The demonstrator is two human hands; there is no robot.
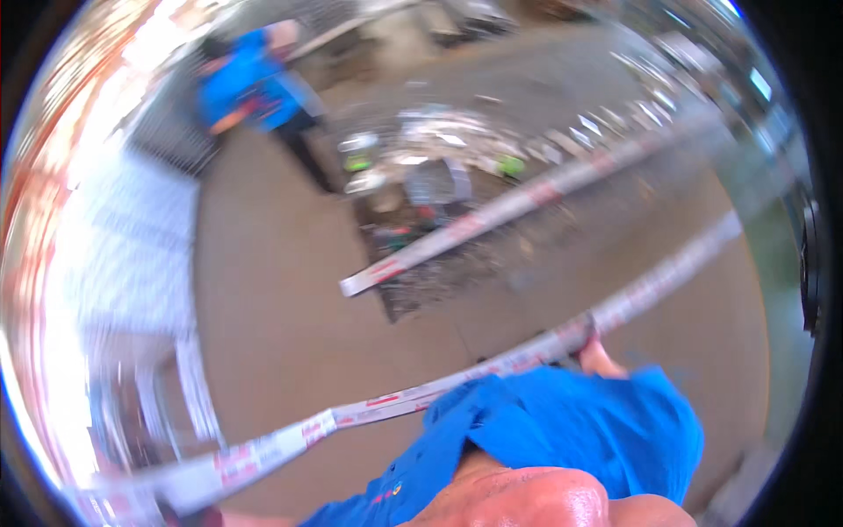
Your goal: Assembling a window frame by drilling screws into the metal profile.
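Nearest to the camera, at about half past five, is the blue shirt of the person, who stands over a long white profile with red markings. The right hand, at four o'clock, appears closed around the lower edge of this profile. The left hand, between seven and eight o'clock, is also at the profile, but it is blurred and partly cut by the picture's edge, so I cannot tell how its fingers stand. The profile passes in front of the body from eight o'clock to nearly three o'clock; a long part lies between the hands, and each end goes beyond them. Near seven o'clock it shows a step or bend, and I cannot say which. In my judgement the step in hand is carrying or turning this long piece, and the next move calls for both hands to act together, with care for the far ends. Beyond it is the brown floor, then a dark worktable with blurred clutter toward twelve o'clock. A second white profile lies across it toward two o'clock, apart from both hands. Farther, between ten and eleven o'clock, a co-worker in blue bends forward.
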